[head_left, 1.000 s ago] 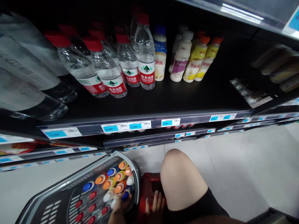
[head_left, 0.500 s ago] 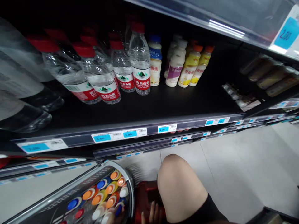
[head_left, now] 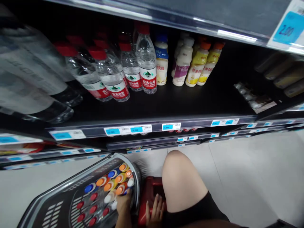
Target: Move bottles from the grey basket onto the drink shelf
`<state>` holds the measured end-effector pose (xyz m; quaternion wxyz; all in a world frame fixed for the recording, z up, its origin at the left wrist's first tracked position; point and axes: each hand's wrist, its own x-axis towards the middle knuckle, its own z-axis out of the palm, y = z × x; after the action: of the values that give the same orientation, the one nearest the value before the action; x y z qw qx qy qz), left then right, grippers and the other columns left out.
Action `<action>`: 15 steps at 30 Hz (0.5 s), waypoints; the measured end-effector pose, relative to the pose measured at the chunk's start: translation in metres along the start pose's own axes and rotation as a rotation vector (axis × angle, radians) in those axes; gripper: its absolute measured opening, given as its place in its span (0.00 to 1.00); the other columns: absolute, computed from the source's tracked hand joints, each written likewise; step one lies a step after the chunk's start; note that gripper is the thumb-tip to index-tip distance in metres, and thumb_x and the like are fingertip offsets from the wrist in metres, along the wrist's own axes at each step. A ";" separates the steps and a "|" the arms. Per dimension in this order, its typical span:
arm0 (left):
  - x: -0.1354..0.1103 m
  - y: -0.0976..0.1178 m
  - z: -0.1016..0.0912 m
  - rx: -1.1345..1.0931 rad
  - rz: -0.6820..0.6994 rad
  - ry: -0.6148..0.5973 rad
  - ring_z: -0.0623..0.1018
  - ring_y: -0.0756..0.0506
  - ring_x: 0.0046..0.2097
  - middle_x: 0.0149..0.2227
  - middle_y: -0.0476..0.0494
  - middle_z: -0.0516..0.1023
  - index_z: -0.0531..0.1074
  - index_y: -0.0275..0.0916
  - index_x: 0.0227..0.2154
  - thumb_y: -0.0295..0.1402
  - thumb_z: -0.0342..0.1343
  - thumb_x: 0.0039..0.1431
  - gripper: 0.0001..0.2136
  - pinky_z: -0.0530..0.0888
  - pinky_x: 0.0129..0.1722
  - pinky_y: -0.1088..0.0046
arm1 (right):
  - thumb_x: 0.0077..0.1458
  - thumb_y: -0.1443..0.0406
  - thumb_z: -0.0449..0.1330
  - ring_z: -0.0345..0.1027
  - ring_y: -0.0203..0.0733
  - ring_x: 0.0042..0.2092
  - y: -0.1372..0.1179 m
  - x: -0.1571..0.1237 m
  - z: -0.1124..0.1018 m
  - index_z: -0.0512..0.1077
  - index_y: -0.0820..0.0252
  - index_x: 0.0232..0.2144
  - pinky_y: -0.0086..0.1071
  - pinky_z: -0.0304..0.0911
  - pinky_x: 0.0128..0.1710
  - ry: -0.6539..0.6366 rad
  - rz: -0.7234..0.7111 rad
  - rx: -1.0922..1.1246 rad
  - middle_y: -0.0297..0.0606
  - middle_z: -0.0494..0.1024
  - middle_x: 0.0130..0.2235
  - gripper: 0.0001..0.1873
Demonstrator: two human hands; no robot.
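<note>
My left hand [head_left: 123, 204] reaches down into a grey shopping basket [head_left: 59, 196] at the lower left. Its fingers curl over the top of a small bottle among several bottles with orange, blue, white and red caps [head_left: 111, 185], close to the basket's right rim. My right hand [head_left: 155, 211] lies open with fingers spread on a red plastic object [head_left: 148, 193] between the basket and my bare knee [head_left: 181, 180]. Both wrists run off the bottom edge.
A black shelf [head_left: 166, 104] holds red-capped water bottles [head_left: 147, 63] at the left and small milk-drink bottles [head_left: 198, 65] at the middle. Blue price tags [head_left: 136, 129] line its front edge. Lower shelves sit beneath, with pale floor tiles [head_left: 249, 177] to the right.
The view tilted up, then came back down. My hands slid nearly out of view at the bottom and show again; the left one sits a little higher in the basket.
</note>
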<state>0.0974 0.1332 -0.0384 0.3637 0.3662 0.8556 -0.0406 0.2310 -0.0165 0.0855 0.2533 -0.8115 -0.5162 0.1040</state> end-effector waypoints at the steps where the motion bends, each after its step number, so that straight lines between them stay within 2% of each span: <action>1: -0.009 0.007 -0.010 0.028 0.003 0.011 0.78 0.32 0.56 0.51 0.31 0.78 0.69 0.41 0.52 0.52 0.47 0.60 0.25 0.76 0.51 0.61 | 0.51 0.76 0.55 0.68 0.63 0.56 0.005 -0.004 0.009 0.63 0.15 0.60 0.68 0.73 0.48 -0.025 0.043 0.004 0.23 0.72 0.57 0.46; 3: -0.030 0.024 -0.033 0.065 -0.013 -0.003 0.77 0.29 0.56 0.52 0.26 0.77 0.69 0.38 0.54 0.53 0.49 0.59 0.28 0.75 0.51 0.57 | 0.50 0.78 0.53 0.64 0.63 0.60 0.010 -0.013 0.018 0.68 0.22 0.59 0.69 0.69 0.53 -0.077 0.092 0.032 0.27 0.73 0.58 0.45; 6: -0.067 0.044 -0.068 0.045 0.052 0.053 0.76 0.29 0.56 0.52 0.20 0.76 0.69 0.30 0.54 0.52 0.50 0.60 0.30 0.73 0.51 0.58 | 0.53 0.79 0.50 0.68 0.63 0.59 0.012 -0.016 0.018 0.75 0.35 0.55 0.69 0.66 0.54 -0.055 0.056 0.095 0.35 0.77 0.56 0.38; 9: -0.103 0.049 -0.092 0.063 0.117 0.151 0.78 0.29 0.53 0.50 0.20 0.77 0.67 0.28 0.56 0.50 0.51 0.62 0.29 0.72 0.49 0.59 | 0.48 0.80 0.51 0.73 0.68 0.53 0.006 -0.010 0.015 0.80 0.52 0.47 0.71 0.66 0.47 -0.051 0.029 0.060 0.48 0.80 0.51 0.31; 11: -0.125 0.047 -0.103 0.033 0.165 0.232 0.79 0.31 0.50 0.47 0.24 0.79 0.69 0.32 0.55 0.48 0.53 0.62 0.27 0.73 0.47 0.61 | 0.49 0.79 0.53 0.73 0.71 0.53 -0.004 -0.008 0.013 0.80 0.64 0.44 0.74 0.59 0.50 -0.186 0.051 -0.011 0.57 0.79 0.51 0.24; 12: -0.136 0.046 -0.109 0.018 0.203 0.281 0.79 0.31 0.48 0.45 0.26 0.79 0.69 0.32 0.55 0.48 0.53 0.62 0.26 0.72 0.46 0.61 | 0.48 0.79 0.56 0.72 0.70 0.54 -0.009 -0.008 0.010 0.79 0.66 0.44 0.71 0.59 0.53 -0.278 0.013 0.019 0.58 0.78 0.51 0.22; 13: -0.147 0.045 -0.115 -0.003 0.238 0.332 0.80 0.31 0.47 0.43 0.27 0.80 0.70 0.33 0.54 0.47 0.54 0.62 0.25 0.72 0.46 0.61 | 0.45 0.77 0.61 0.71 0.69 0.55 -0.015 -0.008 0.005 0.77 0.67 0.47 0.66 0.61 0.54 -0.400 -0.053 0.088 0.59 0.77 0.53 0.24; 15: -0.171 0.044 -0.132 -0.071 0.324 0.417 0.80 0.33 0.44 0.40 0.33 0.81 0.73 0.36 0.53 0.46 0.54 0.61 0.23 0.72 0.45 0.63 | 0.39 0.73 0.70 0.68 0.66 0.59 -0.025 -0.006 -0.011 0.70 0.69 0.59 0.55 0.66 0.55 -0.590 -0.155 0.246 0.62 0.69 0.61 0.41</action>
<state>0.1285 0.1073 0.1784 0.1941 0.4859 0.8431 0.1244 0.2138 -0.0171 0.1074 0.1961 -0.6680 -0.6111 0.3766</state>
